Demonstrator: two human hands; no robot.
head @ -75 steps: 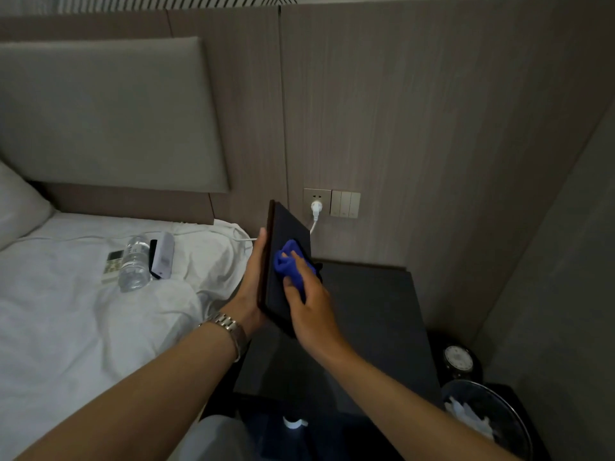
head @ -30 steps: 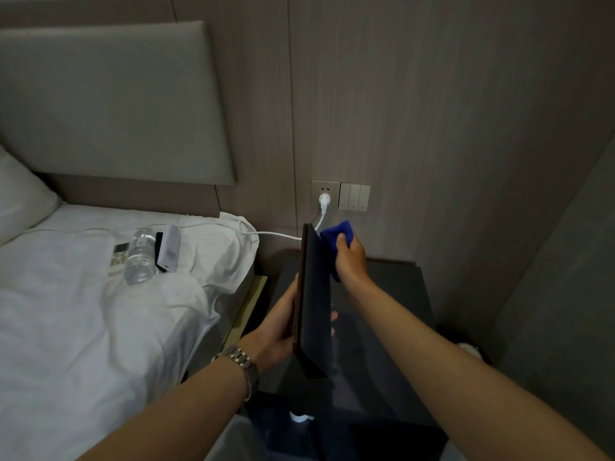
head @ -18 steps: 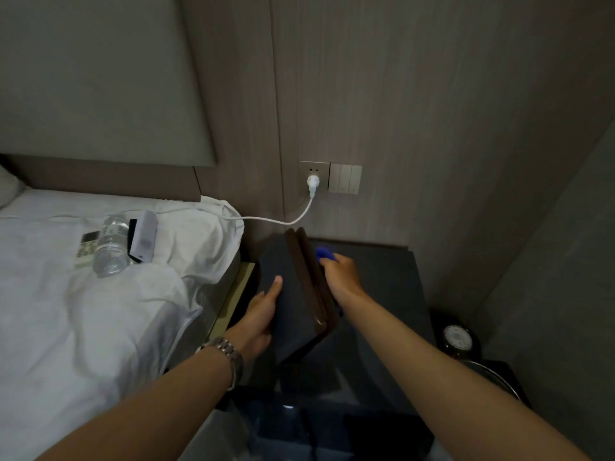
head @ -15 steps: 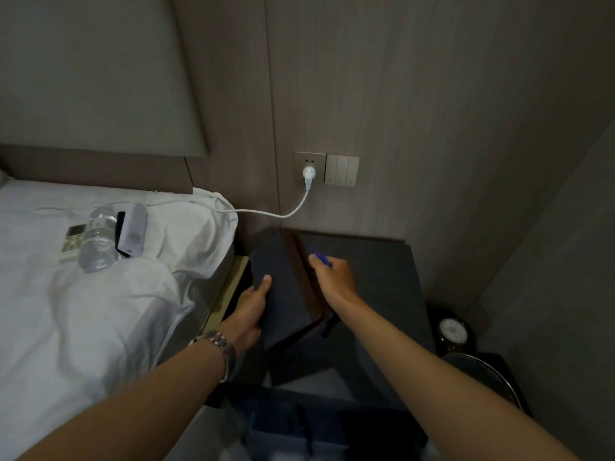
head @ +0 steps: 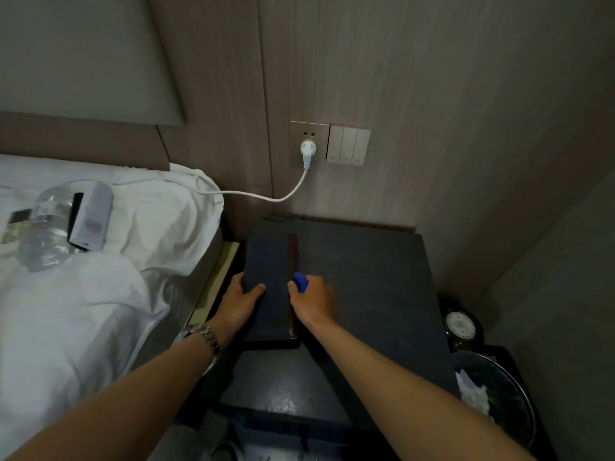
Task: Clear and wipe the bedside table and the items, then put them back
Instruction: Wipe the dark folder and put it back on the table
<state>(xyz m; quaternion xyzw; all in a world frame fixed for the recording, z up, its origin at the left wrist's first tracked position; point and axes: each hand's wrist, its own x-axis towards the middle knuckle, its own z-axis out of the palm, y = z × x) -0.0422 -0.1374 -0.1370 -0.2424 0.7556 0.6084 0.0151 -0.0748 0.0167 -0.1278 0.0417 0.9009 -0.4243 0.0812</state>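
Observation:
A dark flat tray [head: 268, 261] with a brown rim lies on the left side of the black bedside table [head: 366, 277]. My left hand [head: 238, 302] grips the tray's left edge, thumb on top. My right hand [head: 312, 301] presses against the tray's right rim and is closed around a bunched blue cloth [head: 300, 281], of which only a tip shows. On the white bed at the left lie a clear water bottle [head: 45, 234], a white remote [head: 93, 221], a black device [head: 75, 216] beside it and another remote [head: 13, 224] partly under the bottle.
A white plug and cable [head: 306, 154] run from the wall socket across to the bed. Light switches [head: 347, 146] sit beside the socket. On the floor at the right stand a small clock [head: 461, 326] and a bin [head: 496, 397] holding crumpled paper.
The tray went from upright in my hands, being wiped, to lying flat on the table's left side. My right hand with the cloth came down alongside its rim.

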